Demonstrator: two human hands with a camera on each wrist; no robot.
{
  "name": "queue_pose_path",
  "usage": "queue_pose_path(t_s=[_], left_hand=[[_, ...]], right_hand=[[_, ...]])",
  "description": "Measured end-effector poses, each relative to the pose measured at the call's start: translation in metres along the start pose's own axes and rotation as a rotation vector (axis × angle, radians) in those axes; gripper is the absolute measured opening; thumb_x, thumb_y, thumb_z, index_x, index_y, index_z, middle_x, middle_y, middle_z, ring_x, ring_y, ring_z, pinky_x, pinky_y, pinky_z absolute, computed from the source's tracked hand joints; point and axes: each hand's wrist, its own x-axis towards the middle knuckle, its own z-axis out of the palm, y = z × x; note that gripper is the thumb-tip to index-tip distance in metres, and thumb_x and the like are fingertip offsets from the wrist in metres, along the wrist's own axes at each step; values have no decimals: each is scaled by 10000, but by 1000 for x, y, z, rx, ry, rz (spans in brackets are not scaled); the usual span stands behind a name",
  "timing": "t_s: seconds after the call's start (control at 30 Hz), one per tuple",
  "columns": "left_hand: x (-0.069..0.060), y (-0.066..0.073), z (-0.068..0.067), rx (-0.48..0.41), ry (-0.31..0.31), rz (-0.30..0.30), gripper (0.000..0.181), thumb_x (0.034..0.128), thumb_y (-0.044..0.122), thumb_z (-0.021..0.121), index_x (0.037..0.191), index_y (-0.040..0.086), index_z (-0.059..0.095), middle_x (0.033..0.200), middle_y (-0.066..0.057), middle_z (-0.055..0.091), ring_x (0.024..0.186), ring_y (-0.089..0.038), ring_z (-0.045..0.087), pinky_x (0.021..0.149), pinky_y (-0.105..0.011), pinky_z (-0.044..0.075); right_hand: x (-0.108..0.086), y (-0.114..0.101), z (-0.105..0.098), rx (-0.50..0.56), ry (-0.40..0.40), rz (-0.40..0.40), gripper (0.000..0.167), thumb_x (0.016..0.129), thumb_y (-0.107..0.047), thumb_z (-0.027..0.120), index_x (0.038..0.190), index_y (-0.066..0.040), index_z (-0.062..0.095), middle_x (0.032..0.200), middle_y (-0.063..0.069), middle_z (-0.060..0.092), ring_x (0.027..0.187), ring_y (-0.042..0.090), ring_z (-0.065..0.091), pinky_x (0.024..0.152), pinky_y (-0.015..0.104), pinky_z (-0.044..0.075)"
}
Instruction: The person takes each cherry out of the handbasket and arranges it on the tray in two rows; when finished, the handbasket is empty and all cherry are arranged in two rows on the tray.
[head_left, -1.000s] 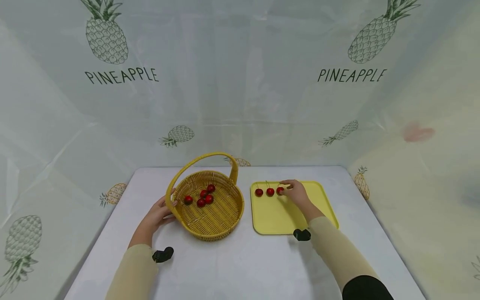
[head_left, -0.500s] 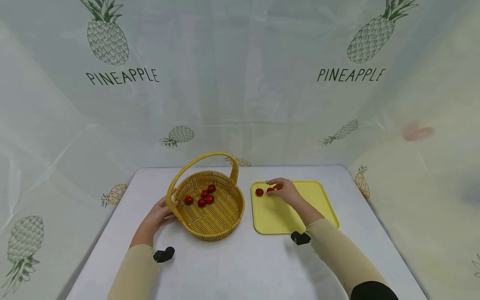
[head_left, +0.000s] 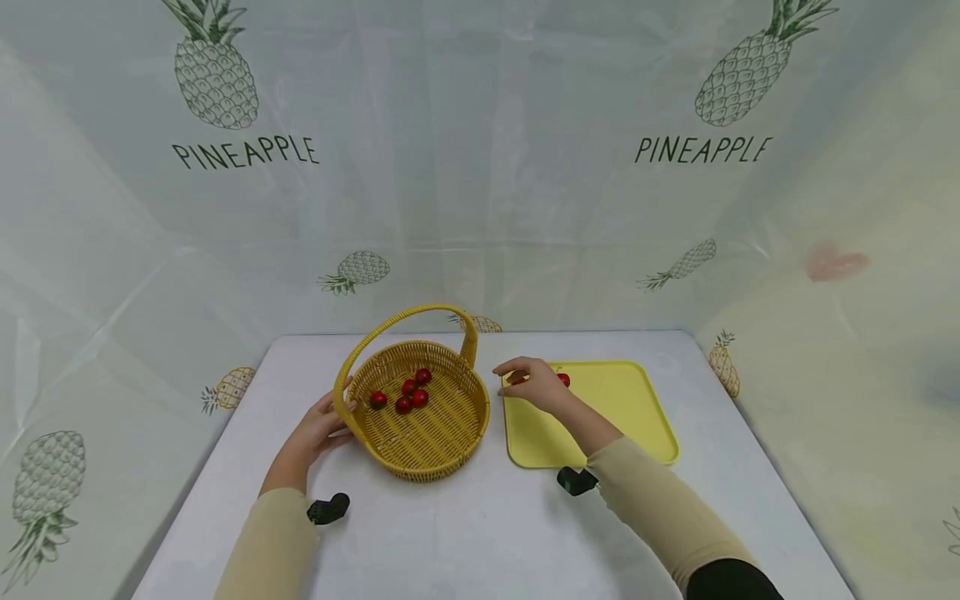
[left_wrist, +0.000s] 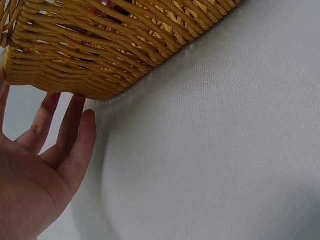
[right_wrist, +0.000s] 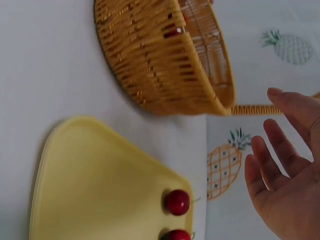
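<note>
My left hand (head_left: 318, 429) touches the left side of a round yellow wicker basket (head_left: 442, 435), near the foot of its tall handle. In the left wrist view, its fingers (left_wrist: 67, 127) lie fairly straight against the woven wall; the thumb is hidden. Several dark red cherries (head_left: 403, 405) lie inside the basket. My right hand (head_left: 531, 386) hovers above the left end of a yellow tray (head_left: 592, 429), fingers loosely bent, nothing held in the right wrist view. A cherry (head_left: 563, 379) shows beside it; another cherry (right_wrist: 177, 202) with a green stem sits near the tray's rim.
A white-covered table (head_left: 465, 533) bears the basket on the left and the tray on the right. Behind rises a pale curtain (head_left: 480, 183) printed with pineapples. The basket handle (head_left: 420, 310) arches high above the rim.
My right hand has moved left across the row of cherries, from the right one to the tray's left end. The cherries stay on the tray. Left hand and basket have not visibly moved.
</note>
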Motion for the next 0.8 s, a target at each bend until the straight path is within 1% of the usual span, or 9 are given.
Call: queue_pose_path(t_s=[0.1, 0.23, 0.4, 0.53, 0.67, 0.8], left_hand=[[0, 0, -1, -2, -3, 3, 701, 983, 299, 598, 1567, 265, 212, 1478, -240, 367, 1108, -251, 596, 945, -506, 476], [0, -1, -1, -8, -6, 1, 690, 990, 280, 587, 1568, 262, 210, 1482, -238, 363, 1103, -243, 597, 943, -500, 479], [2, -2, -1, -9, -9, -1, 688, 991, 268, 585, 1568, 258, 210, 1495, -233, 348, 1095, -232, 598, 939, -495, 483], [3, -3, -2, -14, -10, 5, 682, 993, 261, 582, 1568, 249, 215, 1497, -225, 347, 1083, -226, 600, 943, -500, 479], [3, -3, -2, -21, -10, 10, 680, 994, 262, 579, 1568, 244, 215, 1495, -224, 351, 1073, -225, 602, 946, -506, 475], [3, -3, -2, -31, -10, 11, 677, 993, 263, 581, 1567, 241, 222, 1489, -225, 359, 1069, -216, 606, 931, -489, 489]], right_hand=[[4, -7, 10, -28, -27, -23, 314, 824, -40, 768, 1131, -83, 720, 1132, 46, 661, 993, 233, 591, 786, 333, 530], [9, -16, 22, -50, -72, -35, 324, 836, -72, 764, 1154, -56, 706, 1115, 27, 662, 1001, 209, 584, 809, 354, 519], [14, -24, 36, -51, -110, -36, 316, 839, -110, 773, 1147, -79, 712, 1099, 16, 658, 1009, 197, 577, 825, 348, 516], [20, -27, 48, -35, -133, -45, 324, 836, -108, 775, 1151, -69, 711, 1106, 81, 660, 982, 195, 571, 811, 328, 521], [28, -26, 60, -15, -153, -44, 343, 832, -93, 775, 1162, -36, 701, 1119, 166, 648, 925, 188, 568, 766, 303, 521], [34, -25, 70, 2, -156, -19, 337, 839, -70, 761, 1167, -23, 695, 1115, 181, 644, 894, 181, 563, 734, 288, 517]])
